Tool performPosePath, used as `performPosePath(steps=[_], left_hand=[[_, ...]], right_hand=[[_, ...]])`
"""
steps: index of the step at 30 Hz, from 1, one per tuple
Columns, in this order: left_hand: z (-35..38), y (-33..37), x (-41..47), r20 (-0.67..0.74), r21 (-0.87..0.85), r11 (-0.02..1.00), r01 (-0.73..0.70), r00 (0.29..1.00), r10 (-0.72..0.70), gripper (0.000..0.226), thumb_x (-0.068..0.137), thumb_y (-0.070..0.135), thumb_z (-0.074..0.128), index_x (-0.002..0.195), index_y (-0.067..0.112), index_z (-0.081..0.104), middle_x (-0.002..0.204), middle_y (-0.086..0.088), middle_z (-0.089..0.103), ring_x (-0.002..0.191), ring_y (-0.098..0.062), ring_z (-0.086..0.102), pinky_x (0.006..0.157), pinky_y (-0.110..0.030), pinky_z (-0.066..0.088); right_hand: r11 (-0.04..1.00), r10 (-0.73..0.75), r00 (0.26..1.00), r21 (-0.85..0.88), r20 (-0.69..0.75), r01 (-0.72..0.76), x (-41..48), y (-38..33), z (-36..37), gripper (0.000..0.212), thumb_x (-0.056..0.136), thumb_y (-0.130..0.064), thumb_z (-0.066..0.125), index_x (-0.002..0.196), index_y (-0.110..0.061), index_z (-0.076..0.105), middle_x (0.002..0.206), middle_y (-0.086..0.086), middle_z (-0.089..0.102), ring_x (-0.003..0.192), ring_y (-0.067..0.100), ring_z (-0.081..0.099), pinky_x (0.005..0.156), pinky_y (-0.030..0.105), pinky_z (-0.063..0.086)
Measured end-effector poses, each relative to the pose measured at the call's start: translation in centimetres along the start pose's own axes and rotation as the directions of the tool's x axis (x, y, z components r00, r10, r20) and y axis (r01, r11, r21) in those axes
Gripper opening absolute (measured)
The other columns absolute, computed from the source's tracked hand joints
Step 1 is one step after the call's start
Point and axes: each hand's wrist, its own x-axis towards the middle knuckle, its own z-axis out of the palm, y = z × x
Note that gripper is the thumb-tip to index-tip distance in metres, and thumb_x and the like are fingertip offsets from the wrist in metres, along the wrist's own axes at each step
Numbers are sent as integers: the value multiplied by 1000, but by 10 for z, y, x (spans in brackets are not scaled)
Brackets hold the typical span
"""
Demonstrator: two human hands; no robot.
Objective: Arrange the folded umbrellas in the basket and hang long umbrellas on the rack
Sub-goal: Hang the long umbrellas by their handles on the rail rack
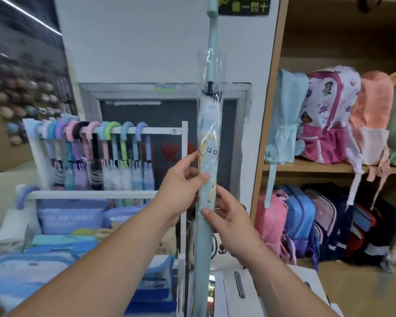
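I hold a long pale-blue umbrella (209, 138) upright in the middle of the view, wrapped in a clear plastic sleeve, its handle end rising past the top edge. My left hand (181, 181) grips it from the left at mid-length. Just below, my right hand (224, 216) grips it from the right. To the left stands a white rack (167, 130); several long umbrellas (105, 156) in pastel colours hang from its top bar by curved handles. The bar's right end is bare. No basket with folded umbrellas can be made out.
Blue bags and pouches (69, 216) are stacked under the rack at lower left. A wooden shelf unit (306, 165) on the right holds backpacks (325, 115) on two levels. White cardboard boxes (261, 291) lie below my hands. A white wall with a dark panel is behind.
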Motion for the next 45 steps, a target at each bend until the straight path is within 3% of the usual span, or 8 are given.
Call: performPosePath(steps=[12, 18, 21, 24, 30, 35, 39, 45], left_hand=[[-61, -24, 15, 112, -30, 997, 70, 991, -66, 51, 100, 14, 60, 141, 42, 46, 97, 0, 78, 92, -16, 75, 73, -33, 61], [-110, -10, 49, 141, -12, 998, -58, 988, 59, 66, 97, 4, 62, 145, 46, 43, 99, -15, 75, 96, -33, 73, 84, -53, 61], [-135, 0, 68, 142, -15, 993, -115, 983, 116, 61, 97, 3, 61, 142, 42, 47, 92, -7, 77, 77, -16, 74, 62, -32, 58], [-156, 3, 82, 150, -45, 987, -152, 976, 157, 60, 97, 2, 61, 140, 42, 48, 78, 1, 74, 62, -3, 67, 54, -16, 48], [-172, 13, 120, 145, -62, 979, -195, 969, 202, 65, 97, 5, 63, 145, 43, 45, 96, -6, 78, 91, -24, 76, 83, -45, 61], [-166, 28, 142, 78, -17, 963, -270, 959, 271, 69, 96, 1, 62, 147, 42, 44, 87, -1, 78, 82, -20, 76, 74, -36, 63], [-150, 31, 156, 7, 13, 952, -307, 952, 307, 64, 97, 7, 62, 144, 47, 46, 86, 1, 76, 78, -8, 73, 68, -20, 56], [-138, 18, 155, 95, -35, 976, -217, 971, 219, 62, 102, 8, 55, 142, 54, 44, 106, -3, 71, 98, -19, 74, 80, -46, 63]], right_hand=[[989, -142, 990, -46, -16, 141, 97, -36, 33, 47, 100, -6, 55, 138, -33, 57, 122, -7, 71, 113, 14, 67, 100, 46, 55], [988, -154, 982, -30, -110, 152, 148, -69, 74, 44, 99, -9, 60, 137, -32, 58, 111, 4, 75, 100, 24, 73, 83, 40, 59], [990, -141, 973, -51, -184, 134, 169, -82, 97, 46, 97, -14, 65, 136, -36, 59, 101, 11, 76, 86, 20, 74, 75, 39, 57], [990, -133, 962, -86, -240, 116, 183, -86, 115, 51, 93, -18, 69, 137, -39, 57, 101, 9, 74, 96, 23, 74, 91, 50, 58], [988, -101, 966, -135, -239, 70, 186, -75, 130, 47, 98, -19, 64, 138, -42, 55, 103, 11, 73, 100, 28, 72, 90, 55, 58], [996, -84, 984, -41, -155, 78, 183, -64, 121, 62, 94, -7, 68, 141, -42, 48, 108, 14, 70, 93, 26, 74, 73, 35, 63], [980, -168, 970, -135, -173, 145, 202, -59, 106, 70, 91, -9, 72, 146, -44, 45, 85, -6, 71, 82, 19, 70, 76, 39, 62], [963, -246, 962, -141, -115, 229, 233, -58, 69, 72, 92, -7, 69, 147, -46, 43, 105, 9, 72, 95, 35, 71, 86, 54, 60]])
